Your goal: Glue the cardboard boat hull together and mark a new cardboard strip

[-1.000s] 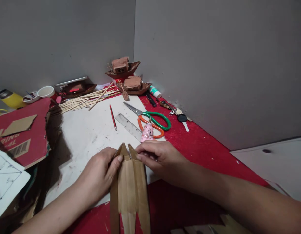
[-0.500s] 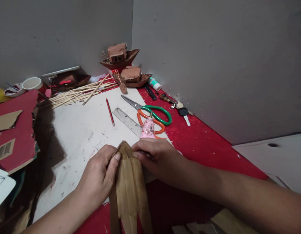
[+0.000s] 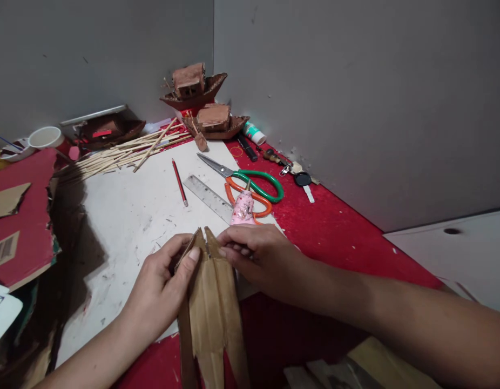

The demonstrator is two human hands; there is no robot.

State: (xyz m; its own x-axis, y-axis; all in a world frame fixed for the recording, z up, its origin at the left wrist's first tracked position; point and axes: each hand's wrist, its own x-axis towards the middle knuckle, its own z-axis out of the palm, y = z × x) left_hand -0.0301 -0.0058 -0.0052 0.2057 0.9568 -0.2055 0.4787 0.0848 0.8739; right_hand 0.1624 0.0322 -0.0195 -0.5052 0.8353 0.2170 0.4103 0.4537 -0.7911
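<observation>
A long folded piece of brown cardboard (image 3: 211, 302) lies in front of me, its far end split into two pointed flaps. My left hand (image 3: 163, 286) pinches the left flap with thumb and fingers. My right hand (image 3: 256, 259) is closed on the right flap, fingers curled over its edge. Both hands press the pointed tips toward each other over a white board (image 3: 132, 216). A pink glue gun (image 3: 242, 208) lies just beyond my right hand.
Green and orange scissors (image 3: 254, 186), a metal ruler (image 3: 207, 197) and a red pencil (image 3: 179, 181) lie on the board. Wooden sticks (image 3: 124, 151), small cardboard boats (image 3: 201, 102), keys (image 3: 301, 178), a white cup (image 3: 45, 138) and red cardboard (image 3: 19, 216) sit around. Grey walls close the corner.
The view has shifted a little, so the table items sit higher and more to the left. The flap tips, pressed together half a second ago, now stand slightly apart again.
</observation>
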